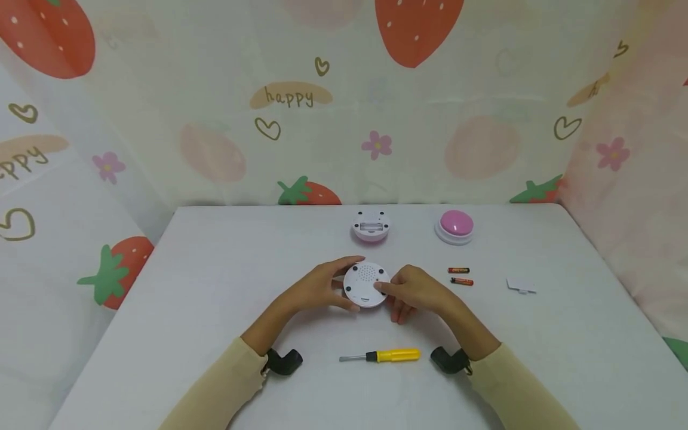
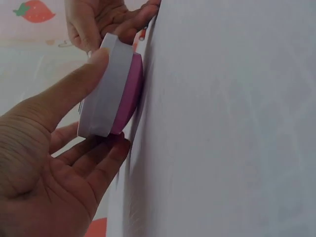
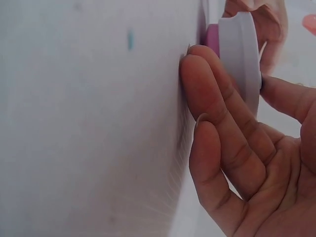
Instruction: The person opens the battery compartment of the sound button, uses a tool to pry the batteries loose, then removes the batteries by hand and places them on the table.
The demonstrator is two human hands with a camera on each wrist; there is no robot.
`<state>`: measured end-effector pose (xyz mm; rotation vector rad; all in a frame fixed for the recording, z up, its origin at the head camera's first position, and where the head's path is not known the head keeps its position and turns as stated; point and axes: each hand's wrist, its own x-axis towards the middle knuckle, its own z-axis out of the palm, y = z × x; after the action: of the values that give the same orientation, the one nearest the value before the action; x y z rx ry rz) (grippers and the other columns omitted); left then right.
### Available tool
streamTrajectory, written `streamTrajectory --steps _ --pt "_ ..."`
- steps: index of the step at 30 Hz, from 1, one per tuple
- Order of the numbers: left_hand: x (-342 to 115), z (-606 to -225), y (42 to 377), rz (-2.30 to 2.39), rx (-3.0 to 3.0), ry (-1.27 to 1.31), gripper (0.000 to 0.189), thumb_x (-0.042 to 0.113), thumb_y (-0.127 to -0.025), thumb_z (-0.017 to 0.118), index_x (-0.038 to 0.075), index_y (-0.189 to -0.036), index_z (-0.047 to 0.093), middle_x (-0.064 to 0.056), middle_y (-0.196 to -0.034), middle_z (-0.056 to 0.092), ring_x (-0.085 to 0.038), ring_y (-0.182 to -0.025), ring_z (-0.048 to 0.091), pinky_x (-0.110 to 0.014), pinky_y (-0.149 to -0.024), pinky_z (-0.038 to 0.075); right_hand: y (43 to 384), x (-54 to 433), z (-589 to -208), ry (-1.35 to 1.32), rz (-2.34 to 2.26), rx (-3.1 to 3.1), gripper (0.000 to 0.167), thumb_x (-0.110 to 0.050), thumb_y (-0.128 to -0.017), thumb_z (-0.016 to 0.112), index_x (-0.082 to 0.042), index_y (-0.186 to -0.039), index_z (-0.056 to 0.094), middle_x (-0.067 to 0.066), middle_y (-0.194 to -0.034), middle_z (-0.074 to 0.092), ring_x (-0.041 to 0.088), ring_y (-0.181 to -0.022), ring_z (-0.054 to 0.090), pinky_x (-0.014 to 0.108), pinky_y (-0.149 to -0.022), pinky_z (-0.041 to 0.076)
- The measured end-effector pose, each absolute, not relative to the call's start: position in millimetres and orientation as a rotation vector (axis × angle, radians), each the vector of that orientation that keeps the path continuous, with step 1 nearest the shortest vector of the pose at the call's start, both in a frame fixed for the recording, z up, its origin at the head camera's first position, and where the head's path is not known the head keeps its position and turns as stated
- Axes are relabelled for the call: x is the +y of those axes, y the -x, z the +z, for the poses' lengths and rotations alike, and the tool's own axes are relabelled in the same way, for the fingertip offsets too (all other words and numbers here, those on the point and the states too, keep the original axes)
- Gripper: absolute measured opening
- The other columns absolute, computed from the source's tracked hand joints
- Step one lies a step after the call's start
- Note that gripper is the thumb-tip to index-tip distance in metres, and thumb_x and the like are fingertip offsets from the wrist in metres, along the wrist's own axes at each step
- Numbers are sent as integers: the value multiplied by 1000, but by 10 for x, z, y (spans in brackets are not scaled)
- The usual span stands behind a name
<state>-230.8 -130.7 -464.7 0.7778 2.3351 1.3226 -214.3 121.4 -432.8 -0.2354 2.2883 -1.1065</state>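
A round white push button (image 1: 366, 284) with a pink cap lies cap down at the middle of the table, its speaker holes and dark feet facing up. My left hand (image 1: 322, 285) grips its rim from the left; in the left wrist view the thumb (image 2: 101, 57) lies on the white side and the fingers reach the pink cap. From the right, my right hand (image 1: 416, 289) holds the button's edge, thumb on the flat underside. The right wrist view shows its other fingers (image 3: 205, 89) extended beside the button, close to the tabletop.
Behind stands a second upturned button (image 1: 371, 226) with an open battery bay; right of it, an upright pink-capped button (image 1: 455, 227). Two batteries (image 1: 460, 280) and a white battery cover (image 1: 521, 286) lie at right. A yellow-handled screwdriver (image 1: 395, 355) lies in front.
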Motion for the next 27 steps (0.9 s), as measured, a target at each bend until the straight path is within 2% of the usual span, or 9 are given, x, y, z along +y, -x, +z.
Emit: streamTrajectory --steps 5,7,9,10,13,16,20,27 --pt "-1297 -4662 2299 1333 2342 -760 94 22 -73 94 16 -153 45 -1 -154 47 -23 -140 47 -36 -110 44 2148 1248 -4231 337 -1029 2475 40 -38 -99 65 -6 -80 75 7 -64 68 23 -58 67 29 -56 53" --pt "-1293 -4667 2294 1327 2348 -757 93 24 -73 94 16 -152 46 -1 -153 48 -22 -140 47 -36 -111 43 2142 1254 -4179 434 -966 2655 32 -36 -97 69 -8 -85 77 3 -68 70 20 -64 65 31 -61 52" --pt "-1288 -4674 2291 1328 2353 -770 91 25 -74 93 14 -151 46 -2 -152 49 -24 -139 48 -36 -111 44 2128 1250 -4137 537 -894 2816 27 -35 -95 73 -9 -97 79 3 -81 74 20 -75 67 34 -67 55" --pt "-1286 -4676 2291 1331 2353 -773 91 25 -74 93 14 -151 46 -2 -152 49 -23 -138 49 -36 -110 44 2121 1243 -4126 595 -853 2871 28 -35 -94 74 -9 -104 78 3 -90 76 21 -84 69 37 -74 57" --pt "-1283 -4685 2292 1344 2344 -769 89 24 -76 92 13 -152 46 -4 -153 49 -24 -137 51 -35 -109 46 2092 1209 -4113 759 -773 2900 45 -36 -90 78 -10 -127 72 4 -119 74 25 -112 68 43 -95 55" --pt "-1283 -4693 2299 1358 2326 -755 90 22 -75 92 12 -152 46 -4 -154 48 -23 -137 51 -32 -107 47 2073 1170 -4133 895 -680 2869 53 -39 -89 79 -12 -133 68 2 -131 68 25 -125 62 43 -103 51" --pt "-1283 -4693 2315 1378 2294 -786 90 20 -76 91 10 -153 44 -6 -155 47 -23 -139 49 -32 -108 46 2047 1135 -4155 969 -563 2876 55 -40 -86 81 -15 -133 69 1 -131 68 24 -121 64 41 -100 53" --pt "-1285 -4725 2326 1448 2200 -842 90 11 -78 89 5 -154 40 -10 -156 44 -24 -138 49 -30 -108 45 2002 1067 -4156 945 -487 2878 56 -39 -85 82 -13 -133 68 3 -129 69 26 -115 67 40 -97 55"
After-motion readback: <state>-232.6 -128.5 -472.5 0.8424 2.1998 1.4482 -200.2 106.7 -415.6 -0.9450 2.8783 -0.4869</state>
